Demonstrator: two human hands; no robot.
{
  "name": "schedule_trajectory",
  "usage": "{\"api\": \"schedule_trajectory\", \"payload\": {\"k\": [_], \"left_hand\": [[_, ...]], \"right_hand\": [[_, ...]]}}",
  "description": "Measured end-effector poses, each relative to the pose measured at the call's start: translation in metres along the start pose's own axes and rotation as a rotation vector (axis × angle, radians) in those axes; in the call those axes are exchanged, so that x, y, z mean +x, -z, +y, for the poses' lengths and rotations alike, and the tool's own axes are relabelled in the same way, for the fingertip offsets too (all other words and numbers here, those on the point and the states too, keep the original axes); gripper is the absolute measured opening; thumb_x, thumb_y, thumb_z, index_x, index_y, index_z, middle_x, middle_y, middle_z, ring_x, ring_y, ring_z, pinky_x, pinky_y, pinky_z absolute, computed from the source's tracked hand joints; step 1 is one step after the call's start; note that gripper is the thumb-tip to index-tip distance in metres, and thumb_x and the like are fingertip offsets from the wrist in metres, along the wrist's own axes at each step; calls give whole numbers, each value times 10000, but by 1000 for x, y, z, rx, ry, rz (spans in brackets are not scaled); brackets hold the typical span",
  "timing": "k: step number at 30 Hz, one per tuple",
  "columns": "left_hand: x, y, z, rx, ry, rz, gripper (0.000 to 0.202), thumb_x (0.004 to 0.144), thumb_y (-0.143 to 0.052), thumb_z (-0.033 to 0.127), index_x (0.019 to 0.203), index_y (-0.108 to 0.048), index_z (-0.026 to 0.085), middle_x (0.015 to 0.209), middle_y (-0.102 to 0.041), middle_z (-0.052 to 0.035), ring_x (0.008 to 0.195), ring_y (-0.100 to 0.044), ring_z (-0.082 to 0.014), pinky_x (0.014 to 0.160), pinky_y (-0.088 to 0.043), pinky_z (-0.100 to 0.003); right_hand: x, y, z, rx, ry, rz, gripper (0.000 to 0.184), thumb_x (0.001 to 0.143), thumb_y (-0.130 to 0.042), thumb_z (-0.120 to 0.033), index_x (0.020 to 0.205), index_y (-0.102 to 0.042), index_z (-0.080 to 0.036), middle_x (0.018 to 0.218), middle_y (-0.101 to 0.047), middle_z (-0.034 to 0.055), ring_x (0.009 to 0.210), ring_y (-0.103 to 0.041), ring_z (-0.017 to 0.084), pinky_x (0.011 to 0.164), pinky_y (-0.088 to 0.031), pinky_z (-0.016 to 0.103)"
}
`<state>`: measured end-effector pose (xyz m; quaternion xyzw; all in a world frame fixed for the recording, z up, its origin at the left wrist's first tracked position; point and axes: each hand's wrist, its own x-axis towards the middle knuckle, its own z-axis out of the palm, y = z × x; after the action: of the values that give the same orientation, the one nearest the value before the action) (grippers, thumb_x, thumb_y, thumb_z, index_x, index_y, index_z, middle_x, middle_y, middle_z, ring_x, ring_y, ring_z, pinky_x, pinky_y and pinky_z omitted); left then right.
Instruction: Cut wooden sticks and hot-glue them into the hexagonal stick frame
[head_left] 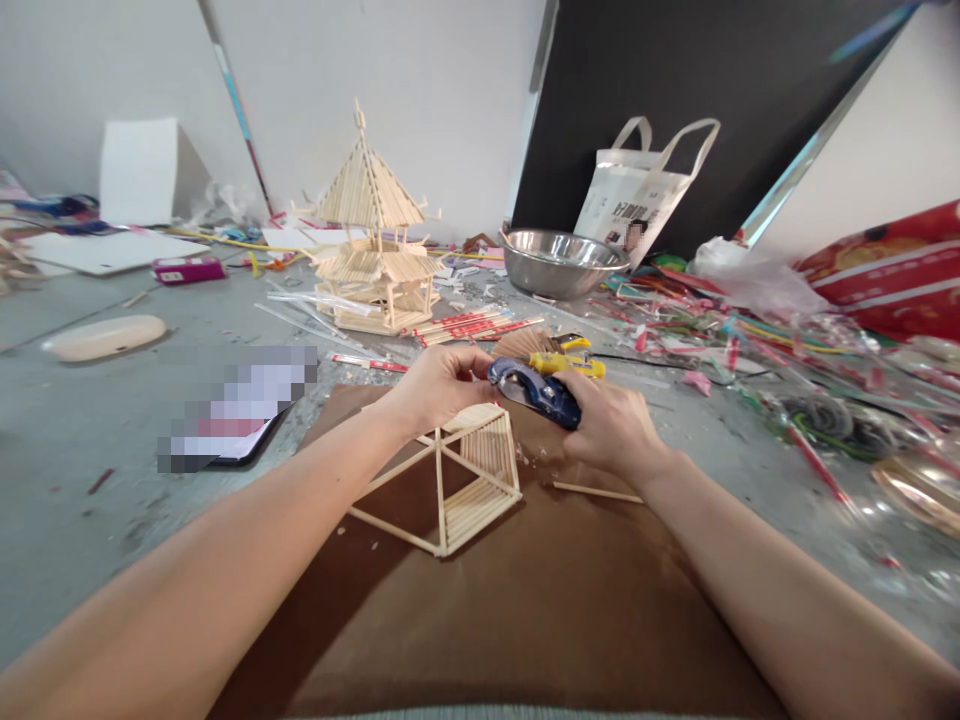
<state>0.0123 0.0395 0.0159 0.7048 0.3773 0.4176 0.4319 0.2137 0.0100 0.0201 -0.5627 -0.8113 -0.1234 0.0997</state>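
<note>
near the pale wooden-stick spoked frame point(480, 508): right hand point(616, 420) clasps dark-blue curved tool point(551, 396), long axis leftward to left hand point(444, 385), curled, pinch unclear.

Operator: two bare hands, left hand point(435, 390) and right hand point(616, 425), both ungloved. Left forearm point(262, 540) and right forearm point(772, 570) uncovered as far as the view shows; each broad toward the lower corner, tapering smoothly to a narrow wrist. Fingers point(471, 359) slim, rounded, partly hidden on both hands; nail detail too small to tell.
</note>
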Motion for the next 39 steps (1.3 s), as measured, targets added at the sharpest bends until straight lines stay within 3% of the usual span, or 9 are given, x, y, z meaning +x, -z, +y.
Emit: {"api": "schedule_trajectory", "payload": {"k": [19, 39], "left_hand": [[0, -1, 0, -23, 11, -22, 208, 579, -654, 296, 686, -591, 130, 595, -538, 28, 518, -462, -62, 496, -372, -191], [0, -3, 1, -123, 41, -45, 201, 586, -658, 248, 741, -613, 129, 666, -610, 17, 587, -531, -77, 562, -419, -207]], "right_hand": [[0, 0, -2, -10, -1, -13, 368, 612, -485, -304, 958, -518, -183, 773, -626, 51, 660, -556, 197, 503, -284, 258], [2, 2, -6, -17, -63, -73, 298, 626, -481, -289, 905, -532, -197, 710, -622, 35, 602, -543, 178, 484, -251, 253]]}}
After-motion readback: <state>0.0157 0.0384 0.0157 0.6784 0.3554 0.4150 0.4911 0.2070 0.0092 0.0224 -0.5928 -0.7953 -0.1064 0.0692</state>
